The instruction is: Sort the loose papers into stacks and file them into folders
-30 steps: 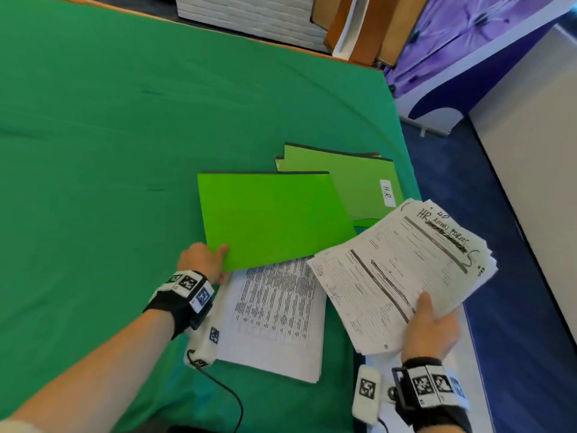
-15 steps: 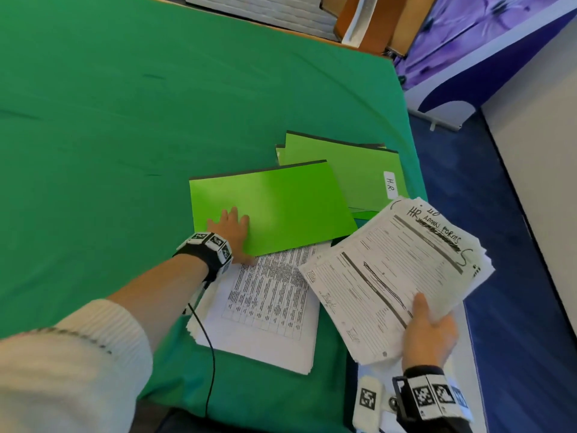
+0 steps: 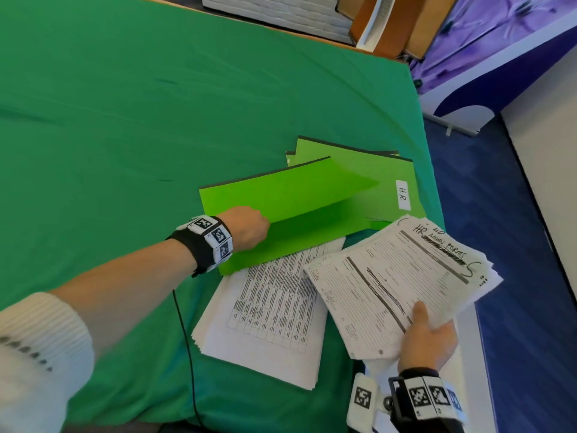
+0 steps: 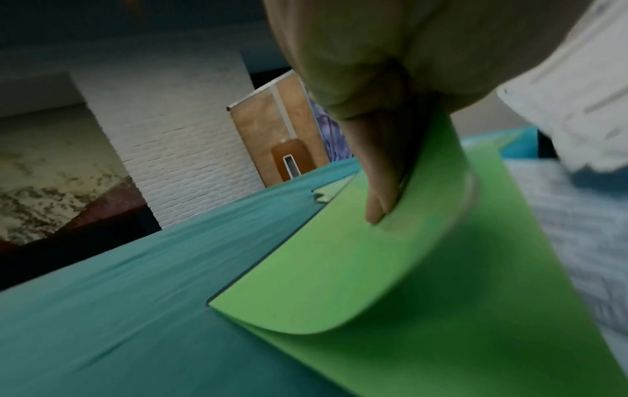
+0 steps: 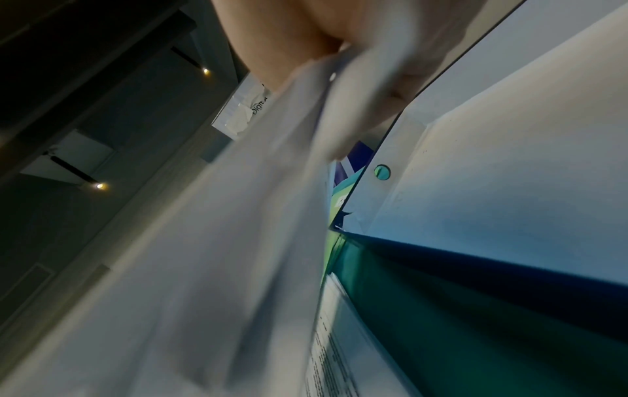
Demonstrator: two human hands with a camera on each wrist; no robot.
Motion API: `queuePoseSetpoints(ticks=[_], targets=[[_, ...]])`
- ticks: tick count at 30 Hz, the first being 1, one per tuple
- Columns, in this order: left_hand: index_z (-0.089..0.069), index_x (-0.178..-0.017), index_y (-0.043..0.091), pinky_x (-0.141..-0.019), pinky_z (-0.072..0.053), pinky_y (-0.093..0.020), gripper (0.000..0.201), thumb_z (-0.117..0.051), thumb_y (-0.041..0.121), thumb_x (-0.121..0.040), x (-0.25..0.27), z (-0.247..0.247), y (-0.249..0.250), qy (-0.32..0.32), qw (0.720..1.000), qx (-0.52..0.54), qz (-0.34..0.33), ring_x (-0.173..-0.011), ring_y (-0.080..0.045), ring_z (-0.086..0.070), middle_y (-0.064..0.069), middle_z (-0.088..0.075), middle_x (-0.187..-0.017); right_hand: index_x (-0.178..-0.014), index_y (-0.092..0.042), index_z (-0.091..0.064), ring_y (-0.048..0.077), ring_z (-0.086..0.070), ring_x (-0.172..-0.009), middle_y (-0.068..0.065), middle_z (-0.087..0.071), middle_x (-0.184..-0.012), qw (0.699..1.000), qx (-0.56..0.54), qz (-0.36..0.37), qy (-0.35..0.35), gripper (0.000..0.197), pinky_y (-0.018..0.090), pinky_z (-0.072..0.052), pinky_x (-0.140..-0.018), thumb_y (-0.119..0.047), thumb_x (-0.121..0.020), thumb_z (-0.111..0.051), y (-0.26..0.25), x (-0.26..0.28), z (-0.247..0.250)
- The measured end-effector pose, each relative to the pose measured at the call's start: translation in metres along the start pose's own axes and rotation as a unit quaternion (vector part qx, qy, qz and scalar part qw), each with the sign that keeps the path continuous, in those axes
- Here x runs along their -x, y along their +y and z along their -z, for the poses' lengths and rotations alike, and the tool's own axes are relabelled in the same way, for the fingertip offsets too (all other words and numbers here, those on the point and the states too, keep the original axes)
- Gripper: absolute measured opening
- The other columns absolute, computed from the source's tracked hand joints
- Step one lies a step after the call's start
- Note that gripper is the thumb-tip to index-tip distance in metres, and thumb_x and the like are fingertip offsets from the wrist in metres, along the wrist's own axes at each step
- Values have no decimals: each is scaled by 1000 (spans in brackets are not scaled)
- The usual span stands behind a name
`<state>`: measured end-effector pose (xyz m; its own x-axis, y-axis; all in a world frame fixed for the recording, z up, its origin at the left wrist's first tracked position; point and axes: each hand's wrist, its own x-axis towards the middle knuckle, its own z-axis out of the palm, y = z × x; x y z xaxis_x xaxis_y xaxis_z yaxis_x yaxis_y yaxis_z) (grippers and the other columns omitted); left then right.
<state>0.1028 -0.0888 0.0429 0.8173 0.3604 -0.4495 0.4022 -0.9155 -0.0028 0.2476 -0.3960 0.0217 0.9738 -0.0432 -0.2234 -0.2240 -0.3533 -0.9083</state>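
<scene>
A green cloth (image 3: 125, 104) covers the table in front of me, smooth but for a few faint creases, and drops over the right edge toward a dark blue floor (image 3: 515, 245). Past the far edge stand a white brick wall (image 3: 281, 10), tan wooden panels (image 3: 390, 26) and a purple flowered board (image 3: 499, 32).

My left hand (image 3: 246, 228) pinches the front cover of a bright green folder (image 3: 281, 198), finger and thumb curled on its near edge, and holds that cover raised off the back leaf, which lies flat on the cloth. Behind it lie more folders (image 3: 374, 173), the top one labelled "H.R.".

My right hand (image 3: 427, 342) grips a thick sheaf (image 3: 406, 276) of forms, thumb on top, held above the table's right edge. Another paper stack (image 3: 268, 323) rests on the cloth, its far end under the folder.
</scene>
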Motion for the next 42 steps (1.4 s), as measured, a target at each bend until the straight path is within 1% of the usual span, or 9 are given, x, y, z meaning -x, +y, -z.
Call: queuePoseSetpoints(ticks=[10,14,20,26,30,34,38,40,42], targets=[[-59,-90,5,-64,-45,-39,31,-41,27,-104,52,113,-65,277,954,72,85,-61,-27,-48,-6,-46,-63,-128,-17,-55,15,-64,-96,-4,-65,-108,993,-61,12,-99,34,31,-53,-78,-19,-94,-59,-41,14,-40],[-43,-61,9,-60,-33,-30,43,-51,24,-101,64,107,-81,288,942,157,73,-52,-22,-41,-3,-42,-53,-128,-11,-53,30,-58,-113,10,-62,-121,984,78,29,-159,35,44,-48,-97,-18,-94,-56,-29,3,-103],[-45,-62,0,-49,-28,-30,47,-49,26,-101,74,84,-79,260,929,257,58,-48,-23,-33,-10,-40,-52,-139,4,-33,39,-43,-127,26,-41,-141,939,303,-62,-150,67,45,-36,-103,-43,-95,-51,-6,-5,-149],[-61,-78,-5,-46,-23,-25,45,-48,31,-102,73,69,-72,262,925,273,15,-48,-18,-29,-17,-48,-57,-133,-2,-45,37,-56,-109,21,-58,-125,944,275,-55,-174,44,35,-44,-87,-10,-90,-51,0,-9,-144],[-70,-85,4,-47,-30,-22,49,-47,45,-99,70,62,-62,258,918,299,-24,-45,-17,-38,-13,-62,-63,-136,-10,-47,31,-53,-117,14,-56,-129,976,154,15,-155,43,34,-38,-96,-32,-100,-45,-11,1,-141],[-73,-105,24,-71,-56,-43,70,-36,79,-83,58,37,-46,139,887,435,-68,-82,-27,-70,-16,-73,-93,-125,-21,-59,22,-61,-108,3,-64,-121,969,-14,-92,-230,68,43,-45,-101,-72,-89,-33,-20,3,-147],[-53,-137,27,-110,-38,-36,51,-43,53,-95,36,-30,-33,28,914,400,-65,-130,-16,-50,-2,-48,-146,-134,-23,-51,22,-58,-115,4,-61,-126,949,-82,-131,-275,79,45,-44,-102,-79,-85,-27,-33,16,-152],[-44,-143,32,-118,-25,-41,47,-45,46,-99,32,-67,-20,-16,935,343,-84,-142,-17,-33,9,-30,-156,-141,-23,-42,17,-52,-121,-1,-53,-138,955,26,-88,-283,71,45,-40,-107,-68,-87,-48,-34,30,-154],[-45,-143,34,-118,-25,-43,44,-48,43,-99,26,-85,-13,13,941,332,-69,-142,-17,-34,12,-32,-155,-141,-16,-39,19,-53,-114,4,-52,-137,961,97,-26,-260,53,42,-42,-104,-21,-93,-59,-35,38,-153]])
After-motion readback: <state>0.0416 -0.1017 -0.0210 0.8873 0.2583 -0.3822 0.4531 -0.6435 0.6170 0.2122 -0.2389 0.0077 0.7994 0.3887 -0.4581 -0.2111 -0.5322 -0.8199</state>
